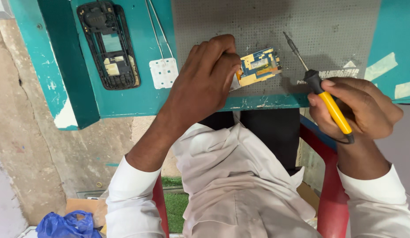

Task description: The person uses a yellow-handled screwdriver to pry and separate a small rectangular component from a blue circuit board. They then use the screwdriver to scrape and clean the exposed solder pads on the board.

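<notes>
Phone already stripped: black phone frame (109, 45) lies empty at abt 10 o'clock on the teal bench (125, 99), white keypad sheet (163, 72) just beside it to the right, and the circuit board (258, 66) is out, lying on the grey perforated mat (275, 26) near ctr-top. So disassembly looks done; board work seems to be the step in hand, prob. early or mid-way, since no fresh solder or removed part can be made out at this res. Left hand (205, 77) is curled shut w/ fingertips pinching the board's left edge, pressing it to the mat; a small white bit shows under the fingers, can't tell what. Right hand (354, 110) at 3 o'clock is closed round the yellow-handled soldering iron (326, 94), held pen-style, tip aimed to abt 11 o'clock, resting on or just over the mat, near the board's right end but apart from it, not touching. Thin wire tweezers (158, 26) lie at 12 o'clock by the mat's left edge, untouched. Left to do, as I judge it: bring tip to board, finish the joint, then reassemble board, keypad and frame. Person sits in a red chair (332, 189), white shirt.
</notes>
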